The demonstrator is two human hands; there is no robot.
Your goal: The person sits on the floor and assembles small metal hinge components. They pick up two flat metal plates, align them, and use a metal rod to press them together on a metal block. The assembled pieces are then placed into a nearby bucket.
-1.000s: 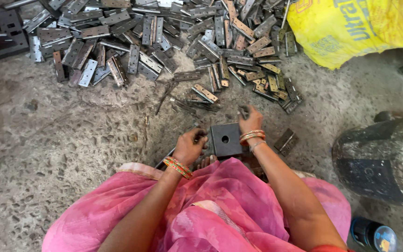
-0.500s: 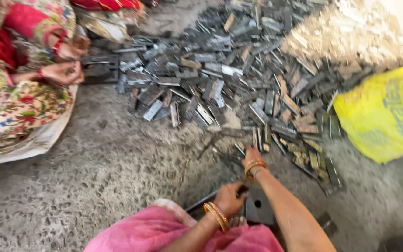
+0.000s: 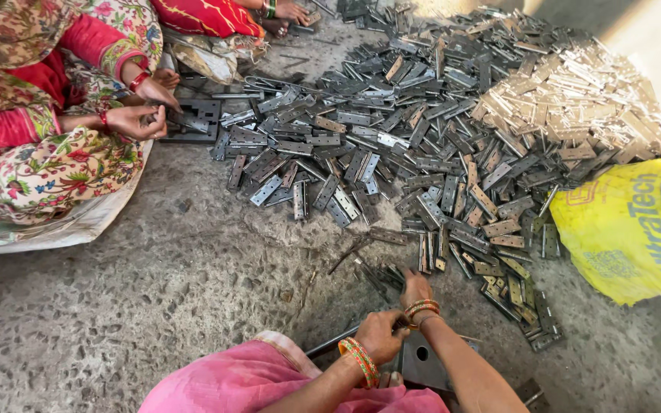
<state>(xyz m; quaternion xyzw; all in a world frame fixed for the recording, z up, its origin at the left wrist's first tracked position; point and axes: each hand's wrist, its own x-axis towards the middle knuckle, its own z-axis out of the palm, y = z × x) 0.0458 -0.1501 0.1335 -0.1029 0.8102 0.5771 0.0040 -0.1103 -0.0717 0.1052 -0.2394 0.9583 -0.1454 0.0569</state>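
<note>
Left hand (image 3: 380, 333) closed, contents hidden; right hand (image 3: 415, 289) reaching among loose metal hinges (image 3: 392, 275), grip not discernible. Dark metal block (image 3: 422, 359) sits beneath both. Large hinge pile (image 3: 453, 138) on floor remains unprocessed.

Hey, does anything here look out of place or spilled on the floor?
Nothing stands out. The metal hinges lie in a loose heap on the concrete floor, with a few thin pins strayed off its near edge.
</note>
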